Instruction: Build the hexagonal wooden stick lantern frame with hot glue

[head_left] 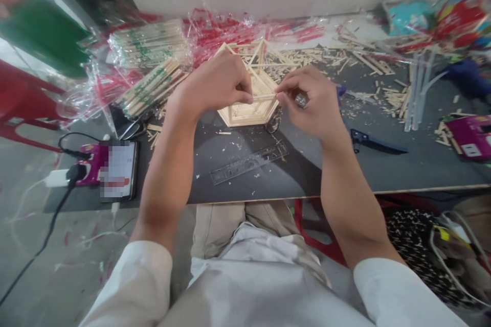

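A thin wooden stick [264, 97] spans the gap between my two hands, held roughly level. Its left end is pinched in the fingers of my left hand [224, 82]. The fingertips of my right hand [310, 99] grip the other end. Just behind and below stands a frame of wooden sticks [245, 120] with a many-sided base and pointed upper parts; my hands cover some of it. On the dark table [307, 163] nearer to me lies a clear plastic ruler [249, 164]. Whether the stick touches the frame, I cannot tell.
Packs of wooden sticks [149, 43] and red wrappers [230, 30] crowd the back left. Short stick pieces [326, 64] lie scattered behind. Glue sticks [420, 92] and a dark-handled tool [378, 143] are right. A phone [118, 171] sits by a purple power strip [90, 163] at left.
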### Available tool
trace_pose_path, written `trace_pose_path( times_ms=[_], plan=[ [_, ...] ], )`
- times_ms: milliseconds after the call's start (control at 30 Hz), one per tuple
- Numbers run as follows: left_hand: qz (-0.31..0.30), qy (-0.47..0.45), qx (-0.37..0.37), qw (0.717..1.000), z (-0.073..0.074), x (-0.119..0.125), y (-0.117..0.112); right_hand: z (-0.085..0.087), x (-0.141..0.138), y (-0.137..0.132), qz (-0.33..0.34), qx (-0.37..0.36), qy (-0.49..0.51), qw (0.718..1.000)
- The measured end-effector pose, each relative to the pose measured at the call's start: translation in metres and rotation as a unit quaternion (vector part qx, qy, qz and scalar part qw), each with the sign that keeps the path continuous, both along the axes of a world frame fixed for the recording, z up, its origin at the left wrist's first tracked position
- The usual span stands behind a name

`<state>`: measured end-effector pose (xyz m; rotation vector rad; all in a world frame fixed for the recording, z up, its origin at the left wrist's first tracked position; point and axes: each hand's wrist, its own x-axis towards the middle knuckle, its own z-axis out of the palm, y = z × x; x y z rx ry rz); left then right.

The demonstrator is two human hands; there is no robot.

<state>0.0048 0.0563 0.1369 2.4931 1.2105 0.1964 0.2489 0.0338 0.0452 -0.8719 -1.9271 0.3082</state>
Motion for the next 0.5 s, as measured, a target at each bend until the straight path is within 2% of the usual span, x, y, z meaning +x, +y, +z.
trace_pose_path(
  times_ms=[500],
  plan=[
    [-0.024, 0.005, 0.019, 1.000, -0.0035, -0.0046, 0.0058, -0.0009, -0.0071, -0.0059, 0.005, -0.048, 0.018, 0.999]
  ],
)
